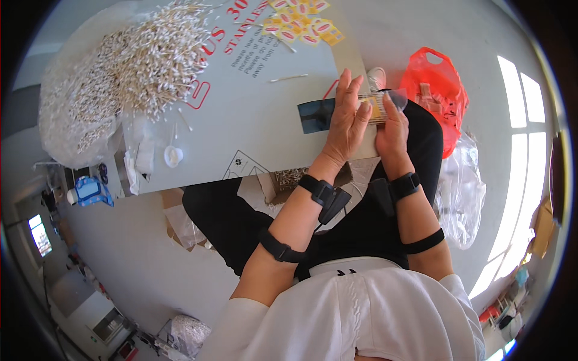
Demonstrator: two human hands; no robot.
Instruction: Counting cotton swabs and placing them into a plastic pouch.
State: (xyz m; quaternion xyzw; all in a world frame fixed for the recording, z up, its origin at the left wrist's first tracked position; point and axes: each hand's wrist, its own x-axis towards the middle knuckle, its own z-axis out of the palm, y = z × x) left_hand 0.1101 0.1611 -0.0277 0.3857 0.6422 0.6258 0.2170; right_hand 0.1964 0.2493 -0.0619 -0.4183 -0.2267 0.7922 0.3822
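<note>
A small clear packet of cotton swabs [378, 107] lay with its long axis running left to right, at the right near edge of the bench [253, 120]. The left hand [348, 117] lay flat over its left part, fingers stretched and pointing far. The right hand [391, 129] pinched its right end. A big heap of loose cotton swabs [138, 60] sat far left, yellow stickers [301, 24] far, and a red plastic bag [436, 90] right.

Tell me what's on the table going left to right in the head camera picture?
Big pile of cotton swabs → small white cup → single loose swab → left hand → right hand holding a clear packet.
</note>
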